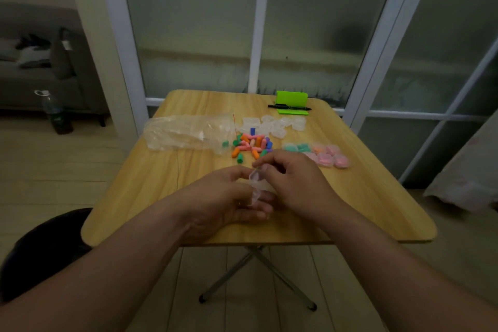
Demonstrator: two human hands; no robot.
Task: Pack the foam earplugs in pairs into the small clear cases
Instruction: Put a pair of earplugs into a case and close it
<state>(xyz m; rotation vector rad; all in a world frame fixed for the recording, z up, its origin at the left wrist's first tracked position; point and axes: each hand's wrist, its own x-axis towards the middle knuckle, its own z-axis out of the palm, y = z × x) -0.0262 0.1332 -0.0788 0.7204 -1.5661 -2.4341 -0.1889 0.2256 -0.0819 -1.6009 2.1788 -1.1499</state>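
— Now, grip status?
— Shared: left hand (231, 194) and right hand (293, 178) both pinching one clear case (256, 186), seemingly opened, long axis 12 to 6.
— And earplug pile (250, 145)?
— At 12 o'clock from case, near; closest to right hand. Probably best reached with right.

- The clear case (255, 183), pinched between the left hand (229, 198) and right hand (295, 180), is half covered by fingers; its contents cannot be told.
- The filled cases (327, 158) just beyond the right hand are blurred; the plugs inside cannot be counted.
- Both forearms (121, 272) run off the bottom edge.
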